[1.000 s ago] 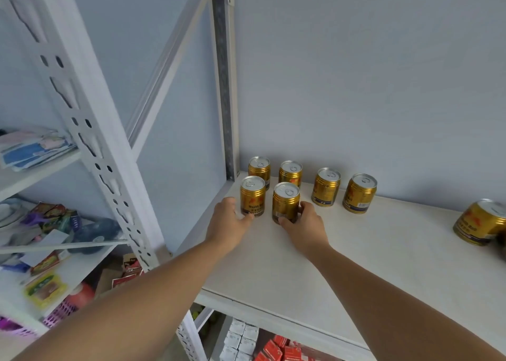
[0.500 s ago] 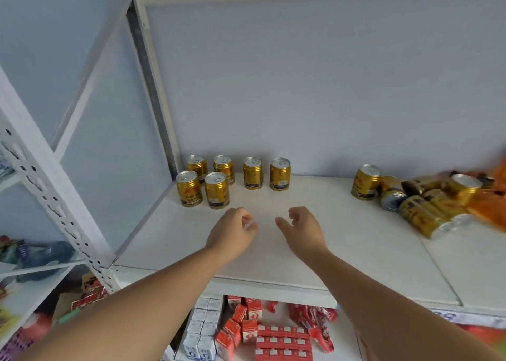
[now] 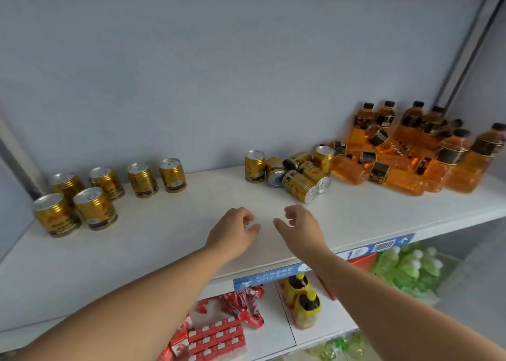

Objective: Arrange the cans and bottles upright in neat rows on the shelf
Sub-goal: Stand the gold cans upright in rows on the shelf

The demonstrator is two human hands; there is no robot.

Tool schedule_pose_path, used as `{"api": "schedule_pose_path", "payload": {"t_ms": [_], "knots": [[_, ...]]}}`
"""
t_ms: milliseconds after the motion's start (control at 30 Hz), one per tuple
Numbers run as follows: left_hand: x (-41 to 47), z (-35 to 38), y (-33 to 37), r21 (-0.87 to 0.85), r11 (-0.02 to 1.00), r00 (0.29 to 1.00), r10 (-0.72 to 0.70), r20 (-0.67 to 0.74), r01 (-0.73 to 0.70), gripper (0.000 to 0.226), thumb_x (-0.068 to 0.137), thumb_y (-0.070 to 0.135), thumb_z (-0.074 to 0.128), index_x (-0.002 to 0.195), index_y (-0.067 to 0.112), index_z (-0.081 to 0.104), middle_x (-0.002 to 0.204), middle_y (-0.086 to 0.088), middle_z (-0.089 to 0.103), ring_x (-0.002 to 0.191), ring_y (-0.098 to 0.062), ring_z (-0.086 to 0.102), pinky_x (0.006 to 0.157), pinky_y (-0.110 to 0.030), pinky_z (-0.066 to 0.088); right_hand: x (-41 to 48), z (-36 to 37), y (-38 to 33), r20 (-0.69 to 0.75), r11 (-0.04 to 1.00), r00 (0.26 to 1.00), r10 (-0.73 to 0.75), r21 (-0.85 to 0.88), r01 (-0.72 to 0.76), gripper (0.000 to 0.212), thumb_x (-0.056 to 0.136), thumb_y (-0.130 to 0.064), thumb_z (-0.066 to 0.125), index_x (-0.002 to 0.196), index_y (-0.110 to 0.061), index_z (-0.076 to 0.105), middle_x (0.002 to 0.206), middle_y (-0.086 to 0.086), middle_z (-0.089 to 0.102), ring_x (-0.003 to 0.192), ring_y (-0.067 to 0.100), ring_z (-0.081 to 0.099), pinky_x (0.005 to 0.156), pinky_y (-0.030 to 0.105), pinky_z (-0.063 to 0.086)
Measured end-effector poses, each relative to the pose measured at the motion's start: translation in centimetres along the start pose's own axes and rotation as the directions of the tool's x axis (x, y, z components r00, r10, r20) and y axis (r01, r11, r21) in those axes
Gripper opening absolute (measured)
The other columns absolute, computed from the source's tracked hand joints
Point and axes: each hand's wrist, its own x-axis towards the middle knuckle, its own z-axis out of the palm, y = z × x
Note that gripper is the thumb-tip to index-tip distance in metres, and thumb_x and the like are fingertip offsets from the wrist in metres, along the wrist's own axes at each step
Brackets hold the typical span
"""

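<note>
Left hand (image 3: 232, 232) and right hand (image 3: 301, 229) hover empty, fingers loosely curled; I'd say toppled gold metal cans (image 3: 298, 184) need fetching next.

On the lower shelf (image 3: 276, 343) sit red cartons (image 3: 216, 336), yellow-capped bottles (image 3: 306, 307) and green packs (image 3: 405, 271).

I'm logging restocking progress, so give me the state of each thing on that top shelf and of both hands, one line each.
Six left cans, upright, in two rows.
Can beside the heap, upright, not in a row.
Middle cans, mostly on their sides, heaped.
Back bottles, upright, crowded.
Front bottles, lying down, piled.
Left hand, empty, fingers loosely curled.
Right hand, empty, fingers loosely curled.
</note>
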Motion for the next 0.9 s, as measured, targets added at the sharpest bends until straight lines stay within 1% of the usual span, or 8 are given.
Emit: {"api": "schedule_pose_path", "payload": {"t_ms": [167, 333, 433, 500, 600, 767, 833, 900], "knots": [[4.4, -0.2, 0.4, -0.043, 0.998, 0.999, -0.039, 0.008, 0.040, 0.033, 0.093, 0.046, 0.066, 0.119, 0.025, 0.061, 0.114, 0.007, 0.061, 0.100, -0.013, 0.061, 0.087, -0.031, 0.051, 2.5, -1.3, 0.0, -0.074, 0.997, 0.997, -0.001, -0.075, -0.005, 0.045, 0.089, -0.047, 0.066, 0.125, -0.022, 0.057, 0.113, -0.007, 0.058, 0.099, 0.012, 0.055, 0.078, 0.027, 0.043], [9.5, -1.4, -0.5, -0.094, 0.994, 0.998, -0.062, 0.014, 0.063, 0.042, 0.093, 0.047, 0.066, 0.125, 0.022, 0.058, 0.115, 0.005, 0.061, 0.099, -0.014, 0.060, 0.082, -0.030, 0.050, 6.4, -1.5, -1.9, -0.167, 0.984, 0.984, -0.065, -0.175, 0.035, 0.022, 0.086, -0.043, 0.064, 0.095, -0.025, 0.055, 0.086, -0.011, 0.056, 0.076, 0.012, 0.053, 0.055, 0.025, 0.037], [12.7, -2.4, -1.0, -0.116, 0.993, 0.999, -0.026, -0.021, 0.023, 0.046, 0.091, 0.047, 0.069, 0.124, 0.018, 0.056, 0.115, 0.002, 0.059, 0.099, -0.017, 0.060, 0.082, -0.033, 0.051, 9.3, -1.2, -3.3, -0.213, 0.979, 0.974, -0.083, -0.201, 0.039, 0.027, 0.086, -0.043, 0.063, 0.103, -0.023, 0.059, 0.093, -0.007, 0.062, 0.083, 0.016, 0.059, 0.064, 0.034, 0.052], [14.8, -3.0, -1.2, -0.125, 0.992, 0.999, -0.003, -0.038, -0.002, 0.052, 0.088, 0.047, 0.072, 0.126, 0.017, 0.054, 0.122, -0.002, 0.057, 0.106, -0.020, 0.060, 0.087, -0.036, 0.052, 11.3, -0.8, -4.2, -0.218, 0.969, 0.974, -0.057, -0.246, 0.002, 0.039, 0.085, -0.046, 0.063, 0.116, -0.023, 0.058, 0.099, -0.009, 0.060, 0.087, 0.013, 0.057, 0.068, 0.034, 0.053], [17.8, -3.6, -1.3, -0.155, 0.988, 0.999, 0.010, -0.043, -0.016, 0.071, 0.083, 0.047, 0.077, 0.138, 0.015, 0.047, 0.133, -0.007, 0.050, 0.116, -0.026, 0.059, 0.093, -0.038, 0.050, 14.2, 0.0, -5.0, -0.181, 0.911, 0.983, -0.033, -0.410, -0.045, 0.047, 0.082, -0.047, 0.062, 0.122, -0.022, 0.057, 0.107, -0.004, 0.061, 0.098, 0.018, 0.057, 0.080, 0.040, 0.054], [21.1, -3.4, -0.9, -0.175, 0.984, 0.999, 0.035, -0.005, -0.035, 0.087, 0.080, 0.048, 0.081, 0.149, 0.013, 0.041, 0.144, -0.010, 0.046, 0.129, -0.028, 0.051, 0.101, -0.038, 0.046, 17.4, 1.2, -5.6, -0.117, 0.781, 0.992, 0.050, -0.615, -0.112, 0.059, 0.082, -0.064, 0.055, 0.119, -0.019, 0.056, 0.109, 0.002, 0.061, 0.111, 0.027, 0.052, 0.092, 0.045, 0.044], [21.9, -3.2, -0.6, -0.176, 0.983, 0.999, 0.049, 0.023, -0.045, 0.087, 0.081, 0.049, 0.080, 0.149, 0.014, 0.040, 0.146, -0.008, 0.047, 0.130, -0.028, 0.050, 0.102, -0.041, 0.046, 18.2, 1.8, -5.7, -0.096, 0.730, 0.993, 0.072, -0.673, -0.118, 0.067, 0.082, -0.068, 0.053, 0.123, -0.015, 0.055, 0.114, 0.005, 0.062, 0.115, 0.030, 0.052, 0.093, 0.046, 0.040], [22.4, -2.9, -0.3, -0.172, 0.984, 0.997, 0.061, 0.052, -0.051, 0.079, 0.080, 0.048, 0.080, 0.143, 0.016, 0.045, 0.139, -0.007, 0.054, 0.123, -0.029, 0.055, 0.096, -0.040, 0.049, 18.8, 2.3, -5.7, -0.068, 0.679, 0.990, 0.122, -0.722, -0.134, 0.075, 0.081, -0.070, 0.050, 0.129, -0.013, 0.052, 0.120, 0.007, 0.061, 0.119, 0.032, 0.051, 0.097, 0.048, 0.037]]}}
